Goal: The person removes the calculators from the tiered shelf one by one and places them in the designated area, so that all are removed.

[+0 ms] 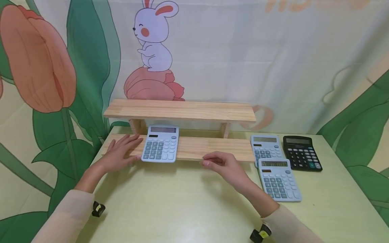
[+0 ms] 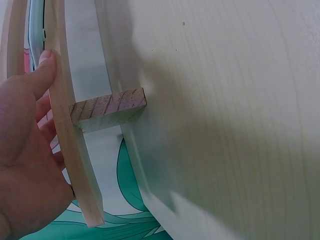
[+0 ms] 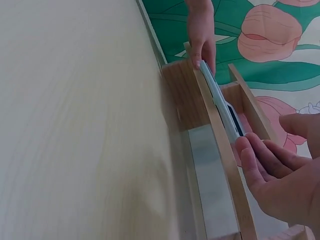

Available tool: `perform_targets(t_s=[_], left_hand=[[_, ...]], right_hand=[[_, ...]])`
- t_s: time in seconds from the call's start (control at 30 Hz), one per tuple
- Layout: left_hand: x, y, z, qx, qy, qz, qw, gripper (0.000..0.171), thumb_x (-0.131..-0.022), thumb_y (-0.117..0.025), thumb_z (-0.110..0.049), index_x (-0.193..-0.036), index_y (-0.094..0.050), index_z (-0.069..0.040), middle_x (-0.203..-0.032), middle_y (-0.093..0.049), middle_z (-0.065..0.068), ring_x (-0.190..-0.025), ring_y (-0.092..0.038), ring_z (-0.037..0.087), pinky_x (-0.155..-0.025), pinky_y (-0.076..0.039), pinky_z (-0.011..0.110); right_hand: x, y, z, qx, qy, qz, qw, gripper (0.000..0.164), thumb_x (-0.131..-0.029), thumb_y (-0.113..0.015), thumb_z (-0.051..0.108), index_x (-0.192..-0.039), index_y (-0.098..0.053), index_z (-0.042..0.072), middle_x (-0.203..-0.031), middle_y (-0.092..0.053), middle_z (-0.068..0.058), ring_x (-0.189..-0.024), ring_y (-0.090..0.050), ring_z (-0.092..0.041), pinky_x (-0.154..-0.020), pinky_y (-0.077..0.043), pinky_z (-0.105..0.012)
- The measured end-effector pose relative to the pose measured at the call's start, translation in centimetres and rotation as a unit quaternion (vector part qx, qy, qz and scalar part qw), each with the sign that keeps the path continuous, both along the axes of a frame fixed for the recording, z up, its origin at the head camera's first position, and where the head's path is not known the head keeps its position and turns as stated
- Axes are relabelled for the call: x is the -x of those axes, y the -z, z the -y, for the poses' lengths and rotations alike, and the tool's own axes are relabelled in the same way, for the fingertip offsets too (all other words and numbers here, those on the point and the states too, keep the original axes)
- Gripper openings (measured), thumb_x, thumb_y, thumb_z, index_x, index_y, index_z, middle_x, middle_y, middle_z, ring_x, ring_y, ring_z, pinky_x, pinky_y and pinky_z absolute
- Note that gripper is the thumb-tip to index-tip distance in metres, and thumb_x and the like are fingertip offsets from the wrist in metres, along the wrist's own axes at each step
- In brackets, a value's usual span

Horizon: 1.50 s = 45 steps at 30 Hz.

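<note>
A light blue calculator [image 1: 160, 144] lies face up on the lower board [image 1: 209, 147] of a two-tier wooden shelf, its front edge level with the board's front. My left hand [image 1: 121, 152] rests on the board's left end with fingers spread, thumb tip close by the calculator's lower left corner. In the left wrist view, that thumb [image 2: 46, 70] is at the board's front edge beside the calculator's side. To the right of the calculator, my right hand [image 1: 225, 166] hovers before the board's front edge, fingers loosely bent and holding nothing.
Right of the shelf are two more light blue calculators, one [image 1: 279, 180] partly overlapping the other [image 1: 265, 143], and a black calculator [image 1: 302, 153]. The shelf's upper board [image 1: 182, 110] spans above at the back. Behind the table hangs a printed cloth [image 1: 243, 50].
</note>
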<state>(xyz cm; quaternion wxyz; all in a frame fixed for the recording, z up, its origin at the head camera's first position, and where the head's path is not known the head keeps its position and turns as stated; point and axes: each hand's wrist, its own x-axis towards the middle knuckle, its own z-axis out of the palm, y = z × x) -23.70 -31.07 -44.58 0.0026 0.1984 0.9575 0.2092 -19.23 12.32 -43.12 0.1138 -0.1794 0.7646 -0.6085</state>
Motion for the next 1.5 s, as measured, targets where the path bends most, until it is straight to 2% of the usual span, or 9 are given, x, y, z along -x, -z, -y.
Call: perform_targets(t_s=[0.23, 0.37, 0.53, 0.8, 1.03, 1.23, 1.5], left_hand=[[-0.2, -0.1, 0.0, 0.001, -0.002, -0.003, 1.0000, 0.075, -0.104, -0.068, -0.043, -0.164, -0.039, -0.009, -0.172, -0.027, 0.018, -0.159, -0.011, 0.049, -0.118, 0.002, 0.079], [-0.2, -0.3, 0.0, 0.000, 0.001, -0.005, 1.0000, 0.074, -0.105, -0.067, -0.042, -0.164, -0.039, -0.009, -0.173, -0.027, 0.018, -0.159, -0.011, 0.049, -0.117, 0.002, 0.080], [0.0, -0.4, 0.0, 0.001, 0.000, -0.005, 1.0000, 0.074, -0.105, -0.067, -0.043, -0.165, -0.038, -0.010, -0.173, -0.026, 0.017, -0.160, -0.010, 0.049, -0.117, 0.002, 0.079], [0.1, -0.4, -0.1, -0.001, -0.001, -0.003, 1.0000, 0.075, -0.104, -0.067, -0.044, -0.165, -0.039, -0.010, -0.173, -0.026, 0.017, -0.160, -0.010, 0.048, -0.117, 0.002, 0.080], [0.1, -0.3, -0.2, -0.002, 0.000, -0.002, 1.0000, 0.075, -0.104, -0.067, -0.044, -0.165, -0.039, -0.010, -0.173, -0.026, 0.017, -0.159, -0.010, 0.049, -0.117, 0.001, 0.080], [0.1, -0.2, -0.2, 0.001, 0.002, -0.001, 1.0000, 0.074, -0.104, -0.067, -0.042, -0.164, -0.039, -0.009, -0.173, -0.027, 0.018, -0.159, -0.011, 0.049, -0.117, 0.001, 0.080], [0.0, 0.0, -0.2, 0.004, 0.005, -0.006, 1.0000, 0.072, -0.105, -0.067, -0.040, -0.164, -0.040, -0.010, -0.172, -0.028, 0.018, -0.159, -0.011, 0.049, -0.117, 0.001, 0.080]], right_hand=[[0.7, 0.7, 2.9, 0.079, -0.037, 0.048, 0.995, 0.030, -0.105, -0.066, 0.008, -0.130, -0.066, -0.010, -0.124, -0.073, -0.026, -0.118, -0.071, -0.038, -0.105, -0.054, -0.048], [0.8, 1.4, 4.5, 0.093, -0.059, 0.058, 0.992, 0.028, -0.106, -0.065, 0.008, -0.127, -0.068, -0.009, -0.122, -0.073, -0.027, -0.116, -0.072, -0.039, -0.106, -0.053, -0.052], [0.9, 2.2, 6.3, 0.101, -0.066, 0.081, 0.989, 0.028, -0.106, -0.065, 0.010, -0.126, -0.069, -0.009, -0.121, -0.074, -0.027, -0.113, -0.074, -0.037, -0.107, -0.051, -0.056], [1.5, 2.7, 9.3, 0.134, -0.046, 0.146, 0.979, 0.032, -0.106, -0.065, 0.013, -0.127, -0.069, -0.011, -0.124, -0.071, -0.032, -0.112, -0.074, -0.036, -0.106, -0.052, -0.053], [2.0, 3.9, 11.1, 0.162, -0.026, 0.206, 0.965, 0.044, -0.110, -0.061, 0.018, -0.135, -0.060, -0.017, -0.126, -0.069, -0.034, -0.114, -0.074, -0.039, -0.106, -0.052, -0.050], [2.0, 4.3, 12.3, 0.186, -0.020, 0.222, 0.957, 0.045, -0.113, -0.054, 0.021, -0.137, -0.058, -0.017, -0.123, -0.072, -0.031, -0.115, -0.073, -0.039, -0.104, -0.054, -0.047], [1.7, 4.2, 12.9, 0.202, -0.011, 0.239, 0.950, 0.039, -0.113, -0.051, 0.015, -0.136, -0.059, -0.016, -0.119, -0.074, -0.029, -0.113, -0.075, -0.037, -0.104, -0.054, -0.047]])
